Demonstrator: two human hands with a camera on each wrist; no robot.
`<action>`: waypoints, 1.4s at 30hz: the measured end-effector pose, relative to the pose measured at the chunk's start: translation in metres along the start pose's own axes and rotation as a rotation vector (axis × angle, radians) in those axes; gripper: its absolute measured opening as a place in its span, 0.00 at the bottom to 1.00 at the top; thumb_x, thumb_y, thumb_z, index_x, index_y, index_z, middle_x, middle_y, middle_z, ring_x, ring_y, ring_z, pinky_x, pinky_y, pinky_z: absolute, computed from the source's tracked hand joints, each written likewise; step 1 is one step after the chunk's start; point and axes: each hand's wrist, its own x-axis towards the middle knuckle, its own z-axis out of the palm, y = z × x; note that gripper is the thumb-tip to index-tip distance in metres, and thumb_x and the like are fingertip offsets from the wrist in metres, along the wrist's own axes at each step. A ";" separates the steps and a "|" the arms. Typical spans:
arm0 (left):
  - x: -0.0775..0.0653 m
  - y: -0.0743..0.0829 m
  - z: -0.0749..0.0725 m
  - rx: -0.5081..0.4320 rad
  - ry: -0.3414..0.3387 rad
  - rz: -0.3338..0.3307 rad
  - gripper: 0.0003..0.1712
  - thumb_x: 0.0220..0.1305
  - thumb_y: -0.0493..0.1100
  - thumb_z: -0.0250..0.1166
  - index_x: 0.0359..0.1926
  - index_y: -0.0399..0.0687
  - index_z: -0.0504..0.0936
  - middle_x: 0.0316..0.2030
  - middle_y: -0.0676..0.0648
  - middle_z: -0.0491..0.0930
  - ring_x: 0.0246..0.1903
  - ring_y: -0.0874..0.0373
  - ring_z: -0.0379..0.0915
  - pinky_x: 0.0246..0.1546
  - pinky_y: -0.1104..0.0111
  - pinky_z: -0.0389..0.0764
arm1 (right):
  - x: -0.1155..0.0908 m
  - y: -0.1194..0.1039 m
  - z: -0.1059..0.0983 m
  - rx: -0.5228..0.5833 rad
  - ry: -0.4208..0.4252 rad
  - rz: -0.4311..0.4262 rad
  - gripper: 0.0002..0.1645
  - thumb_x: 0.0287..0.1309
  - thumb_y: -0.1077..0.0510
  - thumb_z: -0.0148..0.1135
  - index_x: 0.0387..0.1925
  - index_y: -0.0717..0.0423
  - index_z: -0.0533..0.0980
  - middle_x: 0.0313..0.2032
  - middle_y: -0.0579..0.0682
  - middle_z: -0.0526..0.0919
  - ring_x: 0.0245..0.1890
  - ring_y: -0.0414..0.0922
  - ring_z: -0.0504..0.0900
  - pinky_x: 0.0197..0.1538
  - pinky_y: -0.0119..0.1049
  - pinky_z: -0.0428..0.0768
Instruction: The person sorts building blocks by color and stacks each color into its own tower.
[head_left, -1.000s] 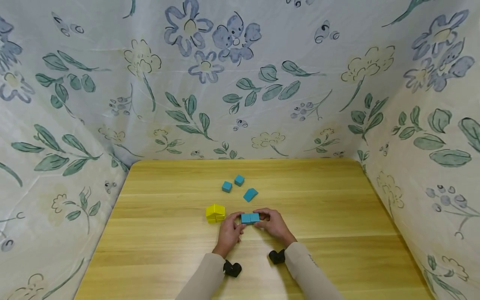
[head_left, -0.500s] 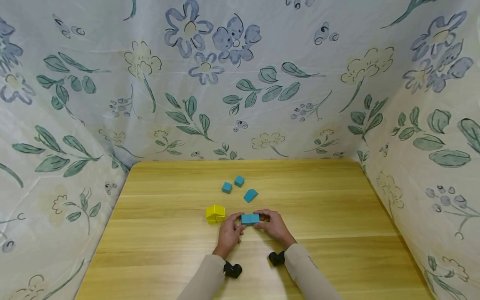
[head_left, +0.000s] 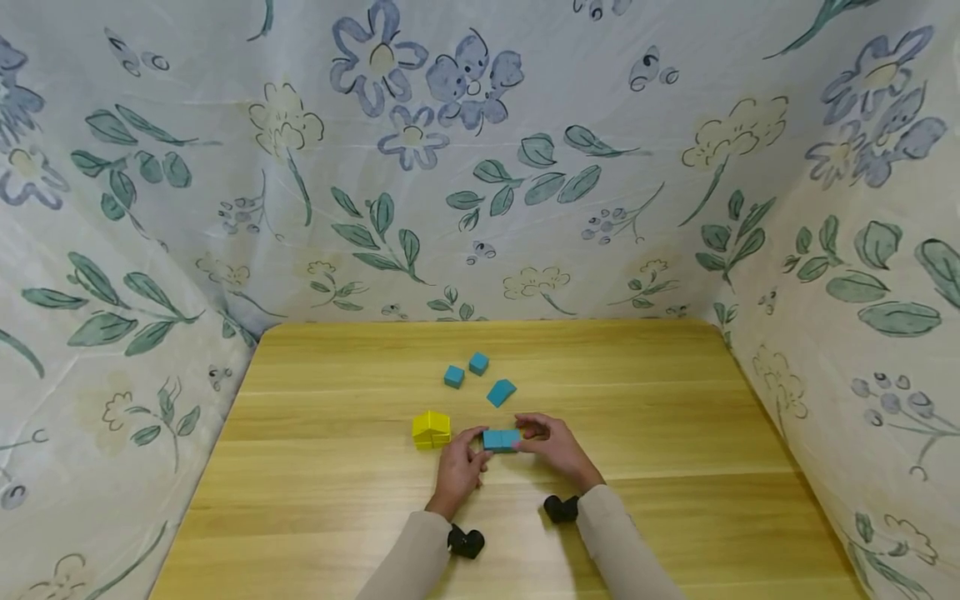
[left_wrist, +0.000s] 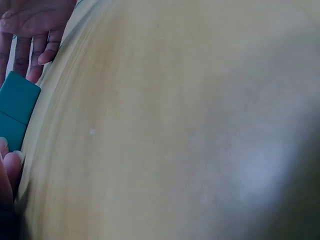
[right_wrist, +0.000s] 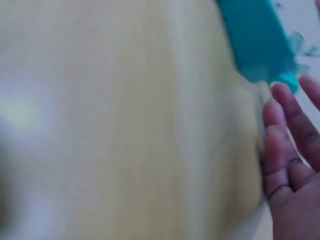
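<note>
Two blue blocks [head_left: 501, 440] sit end to end on the wooden table in the head view, with a seam between them. My left hand [head_left: 459, 473] pinches their left end between thumb and index finger. At the right end, my right hand [head_left: 561, 450] has its fingers apart and loosely bent, its fingertips right beside the block. The right wrist view shows those fingertips [right_wrist: 276, 115] just below a blue block [right_wrist: 257, 37], holding nothing. In the left wrist view, the blue pair [left_wrist: 17, 110] lies between the left fingertips [left_wrist: 12, 162] and the right hand [left_wrist: 37, 25].
A yellow house-shaped block stack [head_left: 431, 430] stands just left of my left hand. Farther back lie two blue cubes [head_left: 453, 377] and a blue block with a slanted side [head_left: 501, 392]. Flower-printed cloth [head_left: 495, 208] walls the table's [head_left: 645, 375] back and sides.
My right hand has loosened from the blue blocks' right end and shifted slightly right, its fingers spreading. The left hand and the blocks stay in place.
</note>
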 end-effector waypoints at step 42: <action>0.001 -0.005 -0.002 0.000 0.006 0.028 0.22 0.62 0.33 0.65 0.58 0.42 0.76 0.16 0.52 0.74 0.06 0.65 0.65 0.09 0.69 0.73 | 0.140 -0.056 0.030 -0.378 0.077 0.065 0.25 0.53 0.58 0.72 0.52 0.62 0.77 0.48 0.57 0.80 0.49 0.53 0.78 0.52 0.45 0.77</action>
